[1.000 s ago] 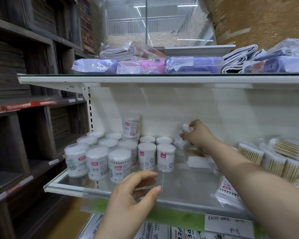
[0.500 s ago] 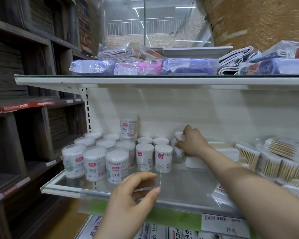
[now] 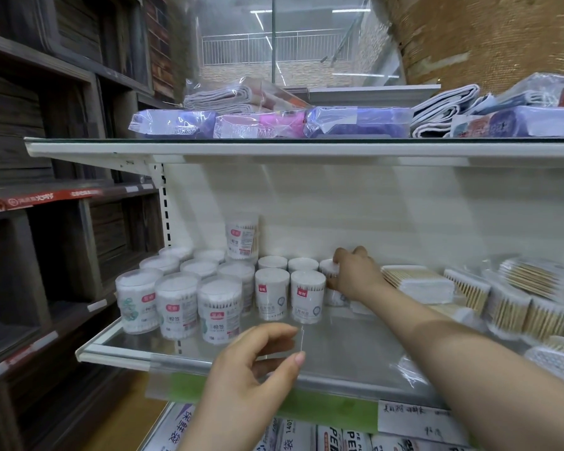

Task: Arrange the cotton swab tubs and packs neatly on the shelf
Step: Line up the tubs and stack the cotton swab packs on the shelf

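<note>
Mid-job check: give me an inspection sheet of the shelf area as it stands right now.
Surface: glass shelf, bare at centre front.
Job's things: tubs upright in rows at left, one stacked tub at the back; packs heaped unevenly at right.
Clutter: handwritten label on the front edge.
Hands: right hand grips the end tub of the back row; left hand at the front edge, fingers curled, hold unclear.
Cables: nothing seen.
Surroundings: upper shelf with wrapped cloths; dark wooden racks at left.
</note>
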`<action>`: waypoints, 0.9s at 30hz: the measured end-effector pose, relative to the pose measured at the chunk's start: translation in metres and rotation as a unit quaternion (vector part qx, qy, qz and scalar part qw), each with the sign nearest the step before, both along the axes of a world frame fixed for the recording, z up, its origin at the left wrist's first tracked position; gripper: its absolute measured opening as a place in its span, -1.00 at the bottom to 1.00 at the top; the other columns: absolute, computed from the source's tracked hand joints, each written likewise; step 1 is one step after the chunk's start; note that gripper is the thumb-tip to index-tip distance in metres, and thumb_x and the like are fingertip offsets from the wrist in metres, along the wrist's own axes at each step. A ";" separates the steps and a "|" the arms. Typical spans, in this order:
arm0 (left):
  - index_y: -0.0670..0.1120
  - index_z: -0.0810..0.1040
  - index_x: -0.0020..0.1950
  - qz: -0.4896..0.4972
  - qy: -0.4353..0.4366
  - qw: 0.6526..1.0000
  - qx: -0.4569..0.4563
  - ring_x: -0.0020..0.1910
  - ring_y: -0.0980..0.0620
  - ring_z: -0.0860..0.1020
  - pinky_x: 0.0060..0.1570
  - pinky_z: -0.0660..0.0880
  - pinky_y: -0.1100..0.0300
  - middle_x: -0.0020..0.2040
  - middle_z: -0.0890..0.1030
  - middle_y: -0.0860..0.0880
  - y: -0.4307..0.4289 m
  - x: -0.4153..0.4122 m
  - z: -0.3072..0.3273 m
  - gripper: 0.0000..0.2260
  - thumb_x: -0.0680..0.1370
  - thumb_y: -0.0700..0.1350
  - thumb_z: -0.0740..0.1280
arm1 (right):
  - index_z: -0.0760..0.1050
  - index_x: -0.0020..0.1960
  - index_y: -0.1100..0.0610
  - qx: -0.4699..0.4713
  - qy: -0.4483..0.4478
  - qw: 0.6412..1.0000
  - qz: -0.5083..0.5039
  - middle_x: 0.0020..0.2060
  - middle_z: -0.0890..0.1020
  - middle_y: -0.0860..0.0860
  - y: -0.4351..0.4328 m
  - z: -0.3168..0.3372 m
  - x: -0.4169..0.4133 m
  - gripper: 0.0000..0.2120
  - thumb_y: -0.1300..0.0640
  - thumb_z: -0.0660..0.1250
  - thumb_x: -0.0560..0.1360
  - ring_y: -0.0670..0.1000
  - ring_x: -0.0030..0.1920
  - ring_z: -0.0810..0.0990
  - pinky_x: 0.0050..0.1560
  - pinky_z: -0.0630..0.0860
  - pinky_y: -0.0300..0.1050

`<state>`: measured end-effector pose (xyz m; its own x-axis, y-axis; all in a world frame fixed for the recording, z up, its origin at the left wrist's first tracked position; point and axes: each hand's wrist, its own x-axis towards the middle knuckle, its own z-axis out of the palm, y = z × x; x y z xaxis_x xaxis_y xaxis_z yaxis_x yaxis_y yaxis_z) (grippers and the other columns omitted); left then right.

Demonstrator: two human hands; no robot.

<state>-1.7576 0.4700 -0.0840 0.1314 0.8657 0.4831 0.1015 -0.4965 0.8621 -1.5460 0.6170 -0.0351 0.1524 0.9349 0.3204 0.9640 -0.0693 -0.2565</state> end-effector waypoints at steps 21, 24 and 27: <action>0.14 0.61 -0.10 -0.087 0.145 0.985 0.029 -0.08 0.38 0.59 -0.03 0.45 0.42 -0.11 0.63 0.36 0.033 0.105 0.047 -0.85 0.42 -0.11 0.46 | 0.54 0.14 0.05 0.020 0.142 0.989 0.028 0.11 0.60 -0.04 -0.137 0.027 0.088 -0.69 0.03 0.43 0.42 -0.02 0.05 0.57 0.12 0.48 -0.16; 0.18 0.59 -0.05 -0.102 0.158 0.982 0.028 -0.06 0.37 0.58 -0.02 0.47 0.38 -0.09 0.65 0.30 0.026 0.119 0.041 -0.86 0.42 -0.01 0.44 | 0.60 0.04 0.07 0.043 0.134 0.989 -0.039 0.01 0.66 0.00 -0.162 0.038 0.129 -0.80 0.07 0.42 0.44 -0.02 -0.05 0.58 0.07 0.51 -0.15; 0.19 0.58 0.01 -0.111 0.181 0.977 0.030 -0.06 0.43 0.55 -0.10 0.45 0.51 -0.06 0.63 0.29 0.019 0.130 0.038 -0.84 0.45 0.04 0.41 | 0.60 0.00 0.09 0.079 0.082 0.976 -0.183 -0.04 0.67 0.06 -0.184 0.063 0.187 -0.86 0.07 0.38 0.47 0.07 -0.04 0.61 -0.02 0.49 -0.13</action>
